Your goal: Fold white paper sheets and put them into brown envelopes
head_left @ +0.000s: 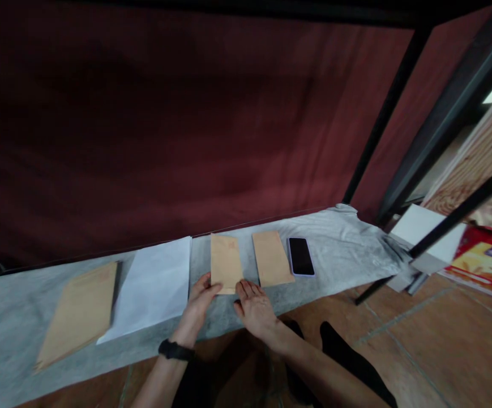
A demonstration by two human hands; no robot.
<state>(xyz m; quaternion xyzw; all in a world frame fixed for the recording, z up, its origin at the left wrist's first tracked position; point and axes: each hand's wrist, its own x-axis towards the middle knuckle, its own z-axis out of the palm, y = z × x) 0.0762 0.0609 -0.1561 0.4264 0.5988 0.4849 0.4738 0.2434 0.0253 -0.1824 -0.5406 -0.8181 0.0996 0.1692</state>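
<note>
A small brown paper envelope (225, 260) lies on the grey cloth in front of me. My left hand (201, 299) is closed on its lower left corner, thumb on top and the other fingers along the side, partly hidden. At the lower right corner, my right hand (256, 309) rests with its fingers laid flat on the paper's edge. Just right of it is a second brown envelope (272, 258), untouched. White paper sheets (156, 283) lie to the left, and beyond them a larger brown envelope (80, 311).
A phone (300, 256) with a dark screen lies right of the envelopes. Grey cloth (347, 249) covers the narrow shelf. Black metal posts (388, 113) rise at the right, before a dark red backing (186, 130). A white box (428, 232) and red packaging (487, 260) stand beyond.
</note>
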